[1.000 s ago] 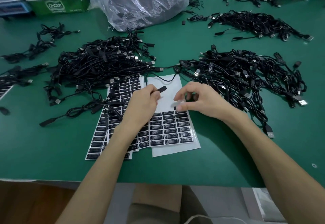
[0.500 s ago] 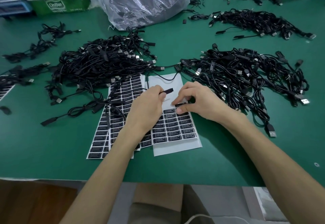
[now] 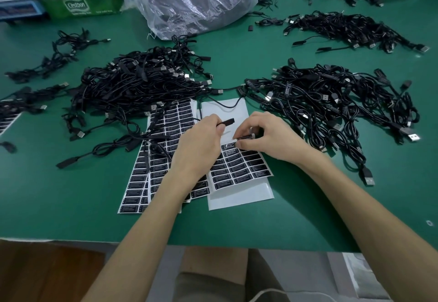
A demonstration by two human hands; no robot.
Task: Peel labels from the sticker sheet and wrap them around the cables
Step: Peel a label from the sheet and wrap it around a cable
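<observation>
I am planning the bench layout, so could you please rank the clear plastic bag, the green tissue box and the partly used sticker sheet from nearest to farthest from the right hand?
1. Partly used sticker sheet: directly under the right hand.
2. Clear plastic bag: far side of the table, around the middle.
3. Green tissue box: far left corner.

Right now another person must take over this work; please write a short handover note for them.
Left hand pinches a cable end above the sticker sheet.
Right hand is lifting one label off the sheet's top remaining row.
Sheet's upper part is already bare; several rows remain, and another sheet lies beside it.
Cable piles: left pile, right pile; some on the right show labels.
Next: wrap this label on the held cable.
</observation>
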